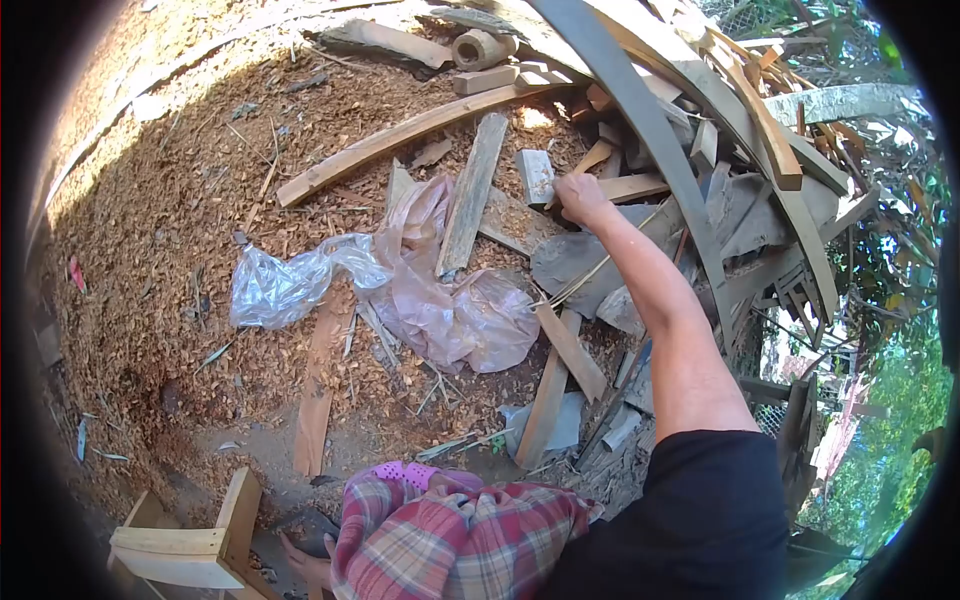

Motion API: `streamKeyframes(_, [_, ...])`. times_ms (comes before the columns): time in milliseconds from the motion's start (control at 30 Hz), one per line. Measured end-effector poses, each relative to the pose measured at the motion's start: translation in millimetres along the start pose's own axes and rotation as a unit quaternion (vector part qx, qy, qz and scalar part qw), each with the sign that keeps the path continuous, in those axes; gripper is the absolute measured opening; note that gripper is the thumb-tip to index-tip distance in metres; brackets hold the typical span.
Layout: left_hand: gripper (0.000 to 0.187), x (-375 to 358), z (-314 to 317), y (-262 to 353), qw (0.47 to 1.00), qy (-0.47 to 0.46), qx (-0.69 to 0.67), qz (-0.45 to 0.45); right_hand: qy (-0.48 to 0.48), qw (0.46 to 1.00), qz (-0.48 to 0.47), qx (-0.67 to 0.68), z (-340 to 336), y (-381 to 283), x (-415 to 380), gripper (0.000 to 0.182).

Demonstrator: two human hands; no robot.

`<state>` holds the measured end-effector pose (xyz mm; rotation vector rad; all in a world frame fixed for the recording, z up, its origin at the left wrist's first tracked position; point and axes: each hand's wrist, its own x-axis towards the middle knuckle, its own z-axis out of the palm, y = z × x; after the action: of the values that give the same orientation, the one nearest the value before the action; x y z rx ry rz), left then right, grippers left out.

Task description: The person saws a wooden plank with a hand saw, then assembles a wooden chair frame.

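Observation:
My right hand point(583, 198) reaches out to the wood pile, fingers closed round a narrow light-brown piece of wood point(592, 157). Just left of it lies a short block with a pale top point(535, 176). At the lower left, my left hand point(308, 565) is low beside my leg, partly hidden by the plaid cloth point(430, 545), with its visible fingers stretched out. Near those fingers are a dark flat thing point(308, 528) and a small wooden stool-like frame point(180, 542).
Crumpled clear plastic point(300, 285) and a pinkish plastic sheet point(465, 320) lie on wood chips. A weathered board point(474, 195) crosses the sheet. Long curved planks point(650, 130) arch over the pile near my right arm. A pink perforated shoe point(410, 474) shows below.

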<state>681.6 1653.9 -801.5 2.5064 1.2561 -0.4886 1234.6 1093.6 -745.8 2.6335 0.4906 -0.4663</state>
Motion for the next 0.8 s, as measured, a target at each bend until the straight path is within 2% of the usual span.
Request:
streamKeyframes(67, [0.094,-1.1,-5.0,7.4,1.000,0.002,0.010,-0.025,-0.036,0.999,0.018,-0.021,2.0,-5.7,3.5,0.028])
streamKeyframes(167, [0.093,-2.3,-2.6,9.6,1.000,0.024,-0.009,-0.009,-0.020,1.000,0.006,-0.021,-27.4,-6.0,-17.6,0.022])
streamKeyframes(233, [0.093,-3.9,1.1,12.1,0.999,0.032,-0.016,-0.001,0.000,0.999,0.043,0.006,-39.0,-12.1,-30.6,0.020])
streamKeyframes(300, [0.093,0.0,3.9,16.9,0.999,0.039,-0.020,0.006,0.014,0.997,0.059,-0.039,-58.4,-27.4,-44.5,0.019])
streamKeyframes(333, [0.093,1.0,3.4,17.0,0.999,0.042,-0.020,0.009,-0.063,0.990,0.031,-0.122,-56.5,-41.2,-38.6,0.017])
streamKeyframes(367, [0.093,2.5,4.0,17.3,0.999,0.043,-0.020,0.010,-0.028,0.999,0.006,-0.041,-54.8,-50.1,-48.7,0.016])
streamKeyframes(400, [0.093,3.3,4.6,17.5,0.999,0.047,-0.022,0.010,-0.006,0.995,-0.044,-0.086,-60.5,-68.2,-55.2,0.014])
streamKeyframes(433, [0.093,2.9,4.3,16.7,0.999,0.048,-0.023,0.010,0.017,0.996,-0.076,0.038,-60.1,-85.6,-60.9,0.012])
streamKeyframes(500, [0.093,2.8,4.5,17.4,0.999,0.047,-0.023,0.013,0.092,0.987,-0.129,0.016,-66.9,-118.3,-66.5,0.010])
streamKeyframes(567, [0.092,-0.7,7.7,14.4,0.998,0.049,-0.024,0.012,0.144,0.973,-0.166,0.064,-89.9,-154.6,-75.3,0.011])
streamKeyframes(600, [0.092,-0.8,7.5,14.3,0.998,0.050,-0.023,0.010,0.144,0.969,-0.191,0.062,-104.7,-172.2,-78.0,0.011])
streamKeyframes(733, [0.092,1.1,8.2,15.8,0.998,0.049,-0.035,0.012,0.301,0.915,-0.250,0.091,-167.4,-247.8,-71.0,0.010])
streamKeyframes(767, [0.092,0.9,8.9,14.4,0.998,0.049,-0.039,0.012,0.375,0.881,-0.273,0.096,-183.2,-269.5,-61.0,0.011])
streamKeyframes(800, [0.092,0.5,9.3,12.9,0.998,0.048,-0.044,0.013,0.400,0.864,-0.278,0.128,-197.6,-296.7,-46.4,0.011])
